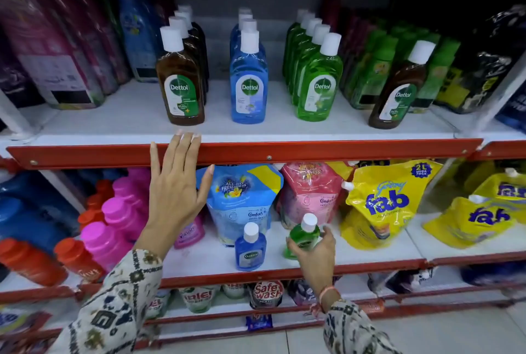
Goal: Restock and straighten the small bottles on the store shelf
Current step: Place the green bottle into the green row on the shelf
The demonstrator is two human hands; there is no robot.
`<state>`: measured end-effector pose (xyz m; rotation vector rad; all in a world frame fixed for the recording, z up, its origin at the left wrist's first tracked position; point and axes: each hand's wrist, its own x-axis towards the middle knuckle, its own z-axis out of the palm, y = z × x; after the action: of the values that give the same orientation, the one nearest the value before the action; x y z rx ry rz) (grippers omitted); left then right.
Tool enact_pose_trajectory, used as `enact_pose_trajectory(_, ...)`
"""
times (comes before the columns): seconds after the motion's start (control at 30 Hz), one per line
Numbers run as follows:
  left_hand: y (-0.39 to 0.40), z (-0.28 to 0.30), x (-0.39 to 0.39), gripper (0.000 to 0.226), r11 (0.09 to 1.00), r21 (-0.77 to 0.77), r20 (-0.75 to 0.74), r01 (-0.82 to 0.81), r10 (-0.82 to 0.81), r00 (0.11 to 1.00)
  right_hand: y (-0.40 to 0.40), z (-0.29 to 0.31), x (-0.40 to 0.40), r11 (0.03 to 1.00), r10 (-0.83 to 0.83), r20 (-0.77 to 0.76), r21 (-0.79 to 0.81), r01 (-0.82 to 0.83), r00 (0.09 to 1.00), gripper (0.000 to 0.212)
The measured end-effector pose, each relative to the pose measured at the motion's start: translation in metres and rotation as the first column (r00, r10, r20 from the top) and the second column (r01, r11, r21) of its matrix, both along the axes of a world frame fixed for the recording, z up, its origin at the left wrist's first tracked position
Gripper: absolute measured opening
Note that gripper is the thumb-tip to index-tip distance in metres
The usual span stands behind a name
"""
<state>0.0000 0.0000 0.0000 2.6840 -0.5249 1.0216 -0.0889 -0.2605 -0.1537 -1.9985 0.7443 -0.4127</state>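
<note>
My right hand (314, 254) grips a small green bottle (304, 235) with a white cap, tilted, just above the front of the lower shelf (378, 257). Left of it stands a small blue bottle (250, 249), upright and untouched. My left hand (175, 185) is open, fingers spread, its fingertips resting on the red front rail (313, 150) of the upper shelf. Just above it starts a row of brown bottles (180, 80). A blue row (248, 77) and a green row (318, 77) stand further right. A lone brown bottle (398, 89) stands at the right.
Dark refill pouches (54, 49) fill the upper shelf's left end, green packs (373, 69) its right. On the lower shelf sit pink bottles (119, 214), orange bottles (31, 262), blue and pink softener pouches (242, 200) and yellow detergent pouches (381, 202). More packs fill the bottom shelves.
</note>
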Motion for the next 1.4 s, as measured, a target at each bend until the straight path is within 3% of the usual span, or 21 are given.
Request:
enact_pose_trajectory(0.1, 0.000, 0.002, 0.002, 0.056, 0.999, -0.041, 0.030, -0.004, 0.005, 1.000, 0.008, -0.007, 0.001, 0.991, -0.073, -0.035, 0.114, 0.077, 0.997, 0.089)
enact_pose_trajectory(0.23, -0.002, 0.002, 0.002, 0.053, 0.998, -0.055, 0.038, -0.012, 0.014, 0.999, 0.012, -0.013, 0.001, 0.991, -0.103, -0.016, 0.081, 0.104, 0.995, 0.070)
enact_pose_trajectory(0.37, -0.002, 0.001, 0.003, 0.053, 0.999, -0.038, 0.068, -0.028, 0.030, 0.997, 0.006, -0.001, -0.006, 0.997, -0.070, 0.058, 0.043, 0.068, 0.996, 0.066)
enact_pose_trajectory(0.57, -0.007, 0.001, 0.003, 0.054, 0.998, -0.050, 0.096, -0.041, 0.045, 0.994, -0.002, 0.090, -0.011, 0.999, 0.042, 0.348, -0.006, -0.043, 0.936, 0.077)
enact_pose_trajectory(0.83, -0.007, -0.002, 0.005, 0.057, 0.997, -0.071, 0.111, -0.031, 0.039, 0.993, -0.014, 0.231, 0.018, 0.978, 0.109, 0.602, -0.206, 0.022, 0.791, 0.073)
enact_pose_trajectory(1.0, -0.008, -0.002, 0.005, 0.057, 0.997, -0.066, 0.107, -0.034, 0.041, 0.993, -0.025, 0.266, 0.063, 0.976, 0.072, 0.595, -0.207, 0.066, 0.800, 0.075)
enact_pose_trajectory(1.23, -0.005, -0.004, 0.008, 0.062, 0.998, -0.053, 0.098, -0.031, 0.036, 0.995, -0.037, 0.258, 0.101, 0.950, 0.049, 0.441, -0.297, 0.094, 0.896, 0.060)
enact_pose_trajectory(1.4, -0.006, -0.007, 0.010, 0.061, 0.998, -0.053, 0.110, -0.038, 0.043, 0.993, -0.042, 0.251, 0.108, 0.938, 0.055, 0.388, -0.336, 0.086, 0.920, 0.064)
